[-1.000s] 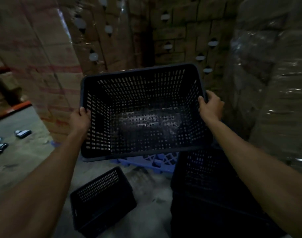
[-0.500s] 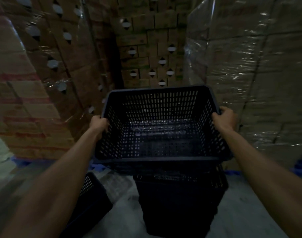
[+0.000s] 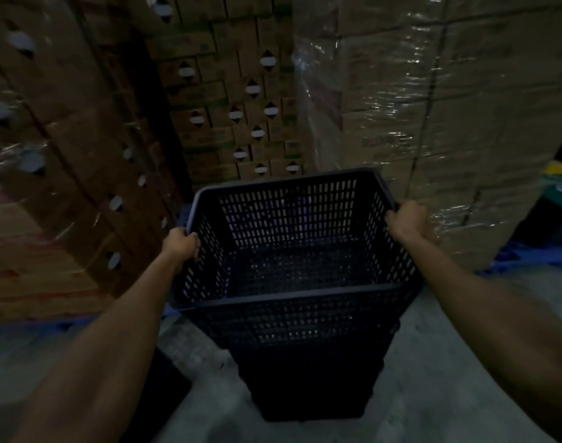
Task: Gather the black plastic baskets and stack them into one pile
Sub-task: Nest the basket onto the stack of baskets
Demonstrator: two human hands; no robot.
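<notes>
I hold a black slotted plastic basket [image 3: 292, 219] by its two short rims. My left hand [image 3: 181, 245] grips the left rim and my right hand [image 3: 405, 219] grips the right rim. The basket is upright and sits down into the top of a pile of black baskets [image 3: 311, 378] that stands on the concrete floor. Another black basket [image 3: 159, 398] lies on the floor at the lower left, mostly hidden behind my left forearm.
Tall stacks of cardboard boxes [image 3: 228, 100] rise straight ahead and on the left. A plastic-wrapped pallet load [image 3: 433, 123] stands close on the right. Blue pallet edges [image 3: 529, 254] show at floor level. Bare concrete floor [image 3: 449, 394] lies around the pile.
The basket in my hands has swung from the left over the pile and come down into it. The loose basket on the floor has slid toward the frame's lower left as my view turned.
</notes>
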